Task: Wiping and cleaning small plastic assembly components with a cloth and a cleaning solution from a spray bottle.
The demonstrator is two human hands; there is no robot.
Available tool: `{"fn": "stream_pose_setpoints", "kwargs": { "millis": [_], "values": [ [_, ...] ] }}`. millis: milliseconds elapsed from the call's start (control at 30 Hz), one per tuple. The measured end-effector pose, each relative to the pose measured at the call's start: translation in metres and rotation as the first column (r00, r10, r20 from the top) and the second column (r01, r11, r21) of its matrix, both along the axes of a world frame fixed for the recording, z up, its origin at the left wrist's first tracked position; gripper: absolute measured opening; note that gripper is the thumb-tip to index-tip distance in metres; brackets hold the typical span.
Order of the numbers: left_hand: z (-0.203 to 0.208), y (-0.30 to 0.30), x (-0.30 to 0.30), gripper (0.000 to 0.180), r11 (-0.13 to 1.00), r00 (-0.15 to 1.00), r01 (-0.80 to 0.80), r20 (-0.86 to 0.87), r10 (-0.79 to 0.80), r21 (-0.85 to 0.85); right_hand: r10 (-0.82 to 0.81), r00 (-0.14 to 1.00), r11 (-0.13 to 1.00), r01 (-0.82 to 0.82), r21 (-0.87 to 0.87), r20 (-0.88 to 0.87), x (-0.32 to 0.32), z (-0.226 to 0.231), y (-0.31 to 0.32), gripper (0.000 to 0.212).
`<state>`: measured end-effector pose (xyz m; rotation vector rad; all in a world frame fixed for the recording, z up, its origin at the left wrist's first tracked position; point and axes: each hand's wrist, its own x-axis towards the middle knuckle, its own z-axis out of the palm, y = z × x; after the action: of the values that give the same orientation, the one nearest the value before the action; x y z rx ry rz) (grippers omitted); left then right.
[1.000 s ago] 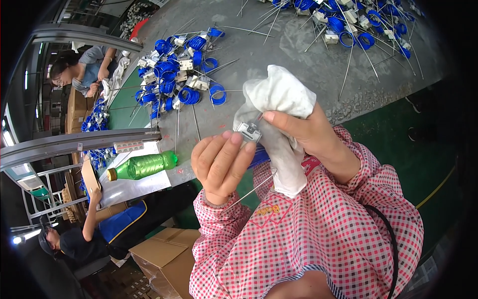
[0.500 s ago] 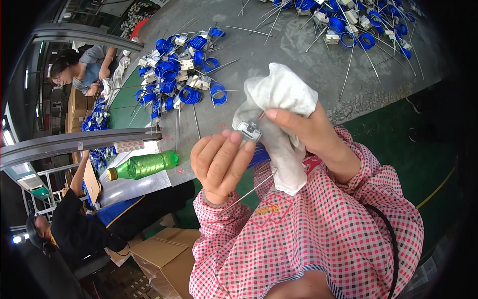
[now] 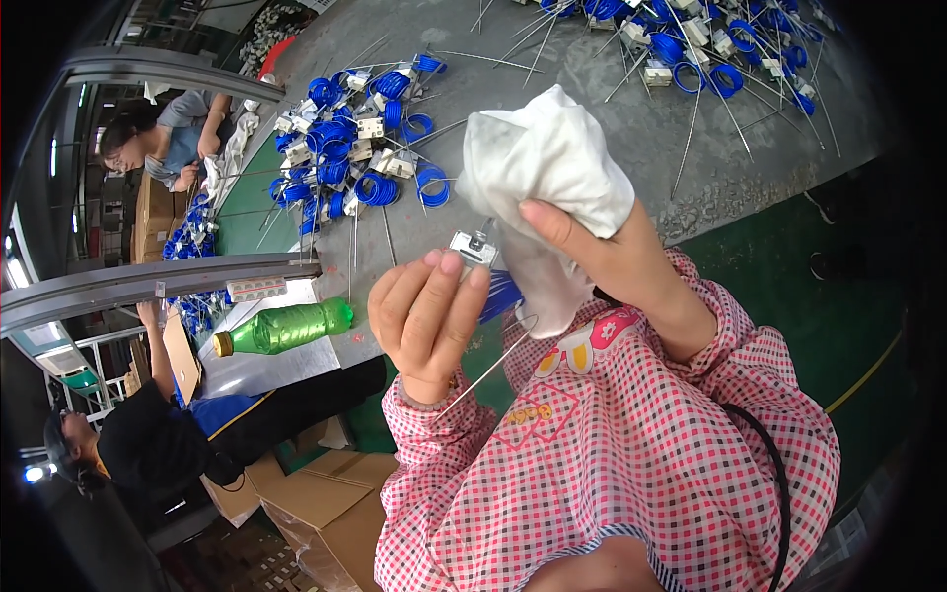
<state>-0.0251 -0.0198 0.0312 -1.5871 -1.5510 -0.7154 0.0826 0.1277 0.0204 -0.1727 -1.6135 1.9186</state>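
Note:
In the fingertips of my left hand (image 3: 422,314) is a capillary thermostat (image 3: 474,248), its metal face with a short shaft turned upward. Its blue coil (image 3: 504,293) shows below, partly behind the cloth, and a thin metal rod (image 3: 483,374) slants down over my sleeve. My right hand (image 3: 614,259) is closed round a bunched white cloth (image 3: 552,148), thumb on top. The cloth hangs down right beside the thermostat. Whether cloth and shaft touch is hard to see. My right fingers are mostly hidden under the cloth.
On the grey table (image 3: 493,109) lie a near pile of blue-coiled thermostats (image 3: 345,138) and another pile (image 3: 700,49) at the far right. A green bottle (image 3: 286,328) lies at the left edge beside a metal rail (image 3: 148,286). Two people work at left, above cardboard boxes (image 3: 330,503).
The cloth has shifted up and away from the thermostat's shaft, baring it more. My left hand has moved slightly left with the thermostat. The person at lower left has shifted.

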Motion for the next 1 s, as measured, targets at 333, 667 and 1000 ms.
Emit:
{"fn": "stream_pose_setpoints", "kwargs": {
  "millis": [333,667,1000],
  "values": [
    [-0.002,0.000,0.002,0.028,1.000,1.000,-0.006,-0.001,0.006,-0.026,0.018,1.000,0.982,-0.019,0.186,0.009,-0.003,0.004,0.000,0.035],
    [-0.006,-0.002,0.001,0.029,0.999,1.000,0.019,0.007,-0.018,-0.050,0.187,0.981,0.981,-0.189,0.037,0.040,-0.007,-0.002,0.004,0.049],
    [-0.006,-0.001,0.000,0.025,0.998,0.991,0.059,0.118,-0.056,-0.016,0.292,0.955,0.943,-0.295,-0.153,-0.041,-0.010,-0.011,0.011,0.048]
  ]
}}
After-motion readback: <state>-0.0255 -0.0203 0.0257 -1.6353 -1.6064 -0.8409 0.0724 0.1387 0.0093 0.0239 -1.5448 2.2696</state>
